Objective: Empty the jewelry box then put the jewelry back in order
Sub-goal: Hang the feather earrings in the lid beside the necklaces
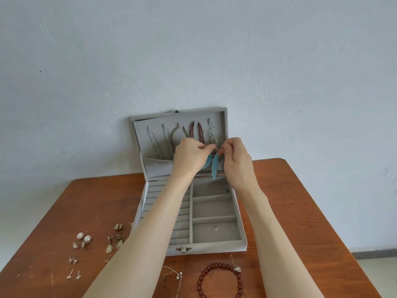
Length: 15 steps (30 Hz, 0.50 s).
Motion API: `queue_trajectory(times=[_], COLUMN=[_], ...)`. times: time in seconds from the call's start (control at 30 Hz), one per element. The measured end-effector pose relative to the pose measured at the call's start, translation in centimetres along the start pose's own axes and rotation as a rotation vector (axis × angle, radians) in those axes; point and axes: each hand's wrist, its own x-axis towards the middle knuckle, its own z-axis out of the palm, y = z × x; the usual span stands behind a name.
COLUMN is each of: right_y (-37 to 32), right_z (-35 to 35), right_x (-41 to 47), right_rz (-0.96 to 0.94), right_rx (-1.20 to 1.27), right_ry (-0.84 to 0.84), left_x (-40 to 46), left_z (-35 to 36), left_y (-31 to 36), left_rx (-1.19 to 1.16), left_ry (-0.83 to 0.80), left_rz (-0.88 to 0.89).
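At the far edge of the wooden table (300, 211), against the wall, the grey jewelry box (217, 247) stands open, its lid upright. Both hands meet at the lid's right side: the left hand (189, 157) and right hand (237, 161) each pinch the blue feather earring (214, 166), which hangs from the rightmost hook. A dark red beaded strand (196, 130) and thin chains (153, 140) hang beside it. Toward the near left corner lie pearl studs (83, 237) and drop earrings (113, 246); a red bead bracelet (219, 280) lies at the near edge.
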Motion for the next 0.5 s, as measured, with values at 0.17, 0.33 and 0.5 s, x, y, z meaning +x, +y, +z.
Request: queue_trajectory(times=[0.17, 0.33, 0.5], right_y=[-0.2, -0.1, -0.1], right_z=[0.1, 0.1, 0.1], right_x=[-0.2, -0.2, -0.1], right_rz=[-0.005, -0.009, -0.012], right_rx=[-0.005, -0.004, -0.011], right_ry=[0.006, 0.016, 0.021], left_x=[-0.2, -0.5, -1.6], left_z=[0.8, 0.6, -0.3], left_y=[0.2, 0.1, -0.6], left_rx=[-0.036, -0.034, -0.071], left_ry=[0.003, 0.011, 0.147], left_rz=[-0.06, -0.041, 0.014])
